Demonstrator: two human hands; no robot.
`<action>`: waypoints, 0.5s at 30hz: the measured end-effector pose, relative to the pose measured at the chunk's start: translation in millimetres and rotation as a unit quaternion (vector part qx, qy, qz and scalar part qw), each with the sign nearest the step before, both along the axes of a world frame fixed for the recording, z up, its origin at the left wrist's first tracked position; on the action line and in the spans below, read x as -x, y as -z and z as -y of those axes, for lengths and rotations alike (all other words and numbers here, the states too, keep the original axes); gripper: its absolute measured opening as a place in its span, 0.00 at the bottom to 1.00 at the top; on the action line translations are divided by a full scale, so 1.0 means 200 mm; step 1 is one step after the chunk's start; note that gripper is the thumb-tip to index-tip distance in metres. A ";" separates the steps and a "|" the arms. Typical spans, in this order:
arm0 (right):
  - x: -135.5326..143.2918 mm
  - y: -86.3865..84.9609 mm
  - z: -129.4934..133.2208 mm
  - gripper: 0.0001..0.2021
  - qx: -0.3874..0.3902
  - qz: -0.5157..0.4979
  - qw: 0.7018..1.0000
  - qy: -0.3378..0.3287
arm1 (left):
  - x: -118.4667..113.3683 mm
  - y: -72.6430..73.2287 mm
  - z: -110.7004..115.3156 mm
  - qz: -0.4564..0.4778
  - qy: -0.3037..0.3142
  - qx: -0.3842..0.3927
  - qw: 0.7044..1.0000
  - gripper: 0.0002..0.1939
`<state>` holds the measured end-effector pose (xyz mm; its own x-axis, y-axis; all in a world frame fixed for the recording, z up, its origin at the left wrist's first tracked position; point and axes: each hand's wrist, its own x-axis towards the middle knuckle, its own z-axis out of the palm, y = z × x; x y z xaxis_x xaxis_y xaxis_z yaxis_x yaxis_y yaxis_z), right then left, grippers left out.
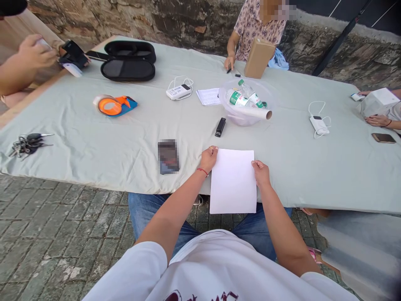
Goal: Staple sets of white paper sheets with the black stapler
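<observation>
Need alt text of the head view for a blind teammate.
The left hand and right hand hold white paper by opposite sides, over the near edge of a cloth-covered table. Beyond it are a black stapler and a clear bowl holding bottles, with a tape dispenser to the left.

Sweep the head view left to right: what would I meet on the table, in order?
Keys, tape dispenser, first white device, left hand, paper, right hand, second white device, phone; unclear overlaps left out.
</observation>
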<state>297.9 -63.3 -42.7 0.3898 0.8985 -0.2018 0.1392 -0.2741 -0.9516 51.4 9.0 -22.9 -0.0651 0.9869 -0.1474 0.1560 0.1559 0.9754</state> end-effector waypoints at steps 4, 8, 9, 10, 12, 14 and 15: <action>0.00 0.00 -0.01 0.16 0.004 -0.004 1.000 0.000 | -0.01 -0.01 -0.01 0.036 -0.026 0.028 0.999 0.09; -0.02 0.00 -0.06 0.15 0.014 -0.022 0.999 0.024 | 0.01 -0.04 -0.02 0.142 -0.015 0.076 0.987 0.12; -0.02 0.00 -0.08 0.14 0.020 -0.026 0.999 0.036 | 0.01 -0.05 -0.02 0.161 -0.004 0.085 0.983 0.12; -0.02 0.00 -0.10 0.14 0.027 -0.028 0.998 0.047 | 0.02 -0.05 -0.02 0.176 0.010 0.097 0.980 0.13; -0.03 0.00 -0.15 0.13 0.036 -0.025 0.997 0.060 | 0.04 -0.07 -0.01 0.196 0.040 0.132 0.971 0.13; -0.03 0.00 -0.21 0.13 0.040 -0.012 0.997 0.067 | 0.05 -0.07 -0.02 0.206 0.057 0.169 0.962 0.14; -0.03 0.00 -0.23 0.13 0.042 -0.003 0.997 0.071 | 0.06 -0.08 -0.03 0.205 0.059 0.184 0.959 0.14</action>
